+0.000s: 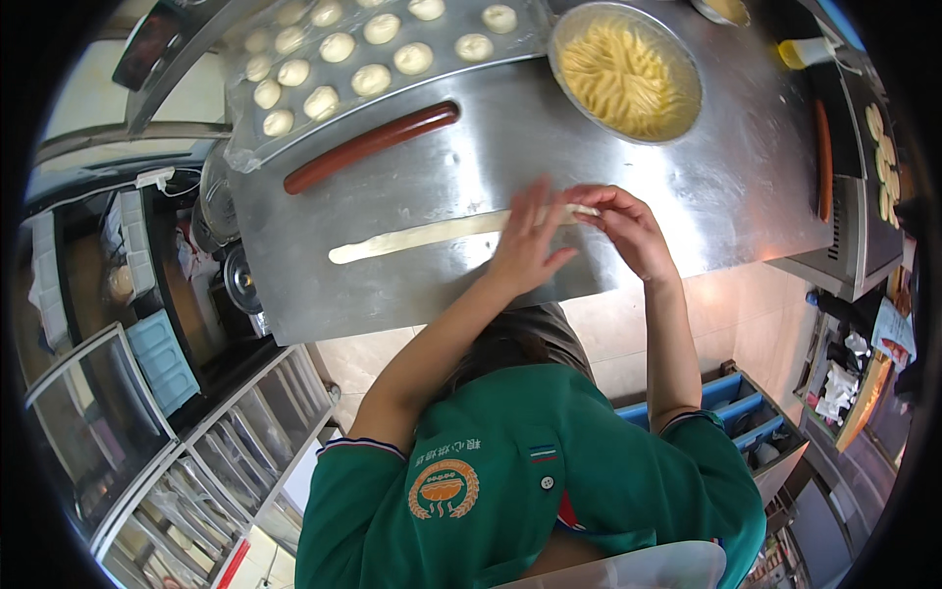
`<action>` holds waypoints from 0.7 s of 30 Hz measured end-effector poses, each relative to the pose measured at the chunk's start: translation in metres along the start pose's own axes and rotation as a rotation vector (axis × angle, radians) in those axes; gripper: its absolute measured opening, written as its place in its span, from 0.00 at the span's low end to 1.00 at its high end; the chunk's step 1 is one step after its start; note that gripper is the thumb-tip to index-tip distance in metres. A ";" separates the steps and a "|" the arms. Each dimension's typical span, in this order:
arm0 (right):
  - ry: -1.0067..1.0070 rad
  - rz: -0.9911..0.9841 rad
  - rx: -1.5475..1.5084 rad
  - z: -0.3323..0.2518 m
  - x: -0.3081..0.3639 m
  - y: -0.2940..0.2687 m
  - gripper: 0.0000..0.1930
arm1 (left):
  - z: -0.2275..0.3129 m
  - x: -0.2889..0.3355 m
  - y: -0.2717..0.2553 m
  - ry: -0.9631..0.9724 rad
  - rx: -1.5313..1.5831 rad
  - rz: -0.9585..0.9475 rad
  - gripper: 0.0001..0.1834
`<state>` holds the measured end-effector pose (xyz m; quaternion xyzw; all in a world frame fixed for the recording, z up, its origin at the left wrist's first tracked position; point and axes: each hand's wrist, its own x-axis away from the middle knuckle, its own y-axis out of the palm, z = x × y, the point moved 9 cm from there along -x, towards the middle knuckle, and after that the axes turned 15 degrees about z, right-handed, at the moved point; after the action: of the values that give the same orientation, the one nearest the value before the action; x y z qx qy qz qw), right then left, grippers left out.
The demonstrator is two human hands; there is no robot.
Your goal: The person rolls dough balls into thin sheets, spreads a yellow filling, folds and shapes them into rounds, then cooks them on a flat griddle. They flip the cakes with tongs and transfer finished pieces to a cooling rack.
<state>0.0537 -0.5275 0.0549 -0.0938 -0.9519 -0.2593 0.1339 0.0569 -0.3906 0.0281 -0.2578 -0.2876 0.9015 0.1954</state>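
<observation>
A long, thin strip of pale dough (422, 239) lies across the steel table (324, 304) in front of me. Over its right part is my left hand (525, 245), fingers stretched out and blurred by motion; whether the palm presses the dough I cannot tell. My right hand (628, 228) pinches the strip's right end between thumb and fingertips, slightly off the table. Beyond the strip rests a reddish-brown rolling pin (373, 147), touched by neither hand.
At the back left, a tray (442, 31) carries rows of dough balls. A metal bowl (694, 86) of yellow filling stands at the back. Another reddish-brown rod (823, 162) lies at the right edge, beside an appliance holding pale rounds (881, 157). Shelves (211, 442) stand at lower left.
</observation>
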 end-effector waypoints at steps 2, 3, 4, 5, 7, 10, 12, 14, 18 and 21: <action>0.338 0.058 -0.185 0.037 -0.010 0.011 0.13 | -0.041 0.023 -0.058 -0.029 -0.076 0.114 0.53; 0.500 0.288 -0.020 0.067 -0.019 0.001 0.15 | -0.061 0.040 -0.091 -0.035 -0.159 0.147 0.54; 0.361 0.437 0.308 0.069 -0.022 -0.006 0.14 | -0.081 0.059 -0.124 -0.034 -0.249 0.126 0.53; 0.218 0.445 0.657 0.070 -0.030 0.006 0.12 | -0.101 0.077 -0.160 -0.025 -0.308 0.137 0.54; -0.302 0.268 1.025 0.062 -0.046 0.072 0.13 | -0.146 0.120 -0.212 -0.137 -0.425 -0.001 0.53; -1.105 0.025 1.347 0.069 -0.085 0.206 0.20 | -0.181 0.149 -0.248 -0.063 -0.523 -0.079 0.47; -1.083 -0.011 1.622 0.097 -0.126 0.254 0.24 | -0.196 0.159 -0.250 -0.077 -0.514 -0.146 0.46; -0.945 0.037 1.761 0.107 -0.159 0.274 0.24 | -0.194 0.163 -0.256 -0.012 -0.525 -0.093 0.45; -0.666 -0.051 1.785 0.118 -0.137 0.259 0.21 | -0.190 0.174 -0.259 0.029 -0.607 -0.114 0.42; -0.754 -0.093 1.685 0.110 -0.067 0.234 0.19 | -0.196 0.172 -0.266 0.037 -0.521 -0.034 0.38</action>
<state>0.1527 -0.2790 0.0531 -0.0055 -0.8094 0.5616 -0.1715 0.0882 -0.0209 -0.0055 -0.3111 -0.5107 0.7887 0.1427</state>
